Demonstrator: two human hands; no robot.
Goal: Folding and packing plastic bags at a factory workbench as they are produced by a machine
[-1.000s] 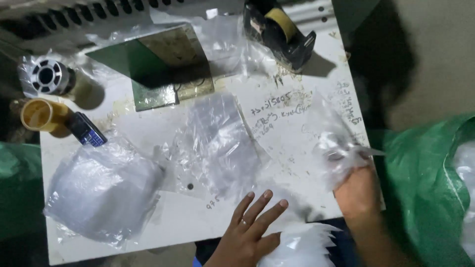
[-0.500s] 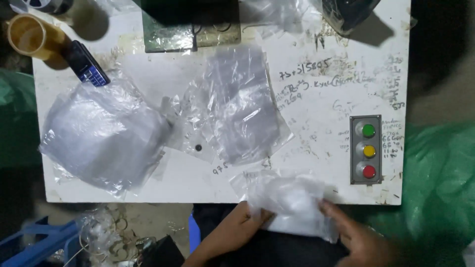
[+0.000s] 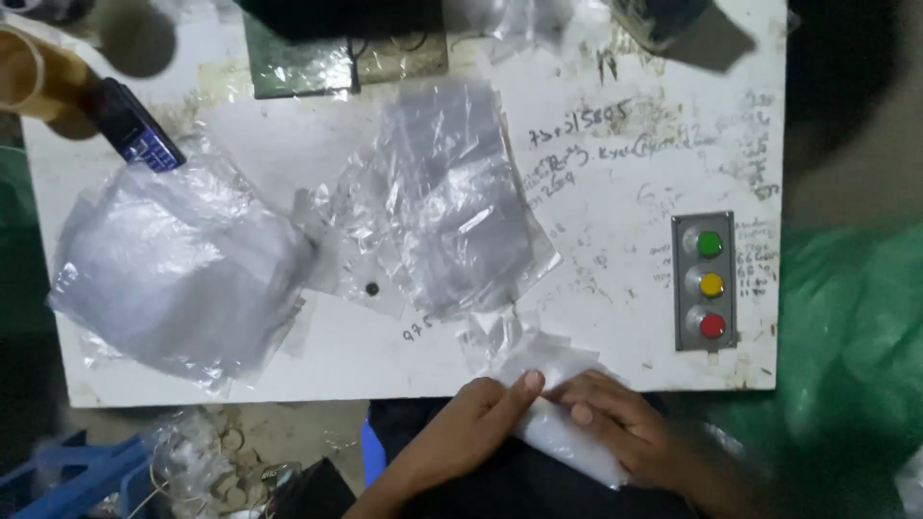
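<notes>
My left hand (image 3: 471, 428) and right hand (image 3: 615, 432) both pinch a small clear bag (image 3: 558, 428) at the near edge of the white table (image 3: 615, 288), at 6 o'clock. My fingers are pressed on it from both sides. A pile of bags (image 3: 452, 211) lies at 12 o'clock from my hands. A button box (image 3: 709, 281) sits at 2 o'clock.

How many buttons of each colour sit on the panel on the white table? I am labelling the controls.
Green button: 1
Yellow button: 1
Red button: 1
Total: 3, stacked in one column on the grey panel, right of the clear plastic bags.
</notes>
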